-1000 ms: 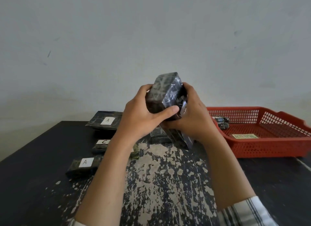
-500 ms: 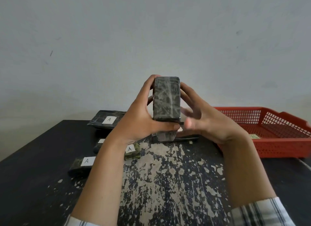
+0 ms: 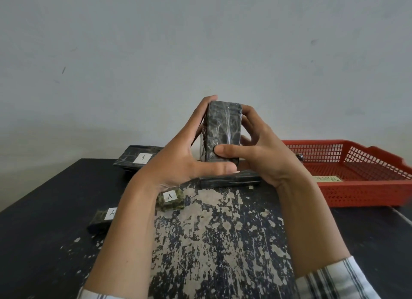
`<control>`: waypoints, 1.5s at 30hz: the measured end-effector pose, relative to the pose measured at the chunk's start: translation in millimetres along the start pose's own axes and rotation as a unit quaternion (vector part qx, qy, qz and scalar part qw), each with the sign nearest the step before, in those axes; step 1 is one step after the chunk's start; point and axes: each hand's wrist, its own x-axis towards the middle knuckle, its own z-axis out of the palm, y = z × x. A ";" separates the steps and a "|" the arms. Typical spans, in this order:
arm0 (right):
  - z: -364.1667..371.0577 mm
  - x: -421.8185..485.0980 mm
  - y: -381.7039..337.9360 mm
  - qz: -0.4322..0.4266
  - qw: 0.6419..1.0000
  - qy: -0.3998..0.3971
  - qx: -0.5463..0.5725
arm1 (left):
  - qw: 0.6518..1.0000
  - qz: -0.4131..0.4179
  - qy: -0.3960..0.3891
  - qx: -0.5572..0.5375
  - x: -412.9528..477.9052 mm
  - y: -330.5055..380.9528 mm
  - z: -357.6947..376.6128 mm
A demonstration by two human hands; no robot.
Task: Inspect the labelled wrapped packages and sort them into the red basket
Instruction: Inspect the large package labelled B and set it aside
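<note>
A dark marbled wrapped package (image 3: pixel 224 129) stands upright in the air above the table, no label showing on the face toward me. My left hand (image 3: pixel 180 158) grips its left side with the thumb under its bottom end. My right hand (image 3: pixel 265 156) holds its right side, thumb across the lower front. The red basket (image 3: pixel 365 187) stands at the right on the table, a small dark item (image 3: pixel 299 157) at its back left corner. On the table lie packages labelled A: a flat one (image 3: pixel 139 157) at the back, a small one (image 3: pixel 170 198) and another (image 3: pixel 101 217) partly behind my left forearm.
Another flat dark package (image 3: pixel 229 180) lies on the table under my hands. The black table (image 3: pixel 211 243) has worn, flaking paint in its middle. A tan label (image 3: pixel 326 178) lies in the basket. A plain grey wall rises behind the table.
The package was turned from tilted to upright with a plain face toward me. My right hand, which had loosened half a second ago, has closed on its right side again.
</note>
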 end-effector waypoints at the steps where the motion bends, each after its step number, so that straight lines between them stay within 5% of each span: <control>1: -1.0 0.0 -0.3 -0.004 1.000 0.000 -0.002 | 1.000 0.000 -0.001 -0.010 -1.3 0.2 -1.5; 32: -0.2 -2.0 -8.1 -0.009 0.996 0.050 0.070 | 0.986 0.026 0.098 -0.129 10.9 -0.6 18.3; 45: 4.3 -2.8 -13.3 0.022 0.993 0.097 0.066 | 0.998 0.029 0.053 -0.034 11.0 -10.8 17.0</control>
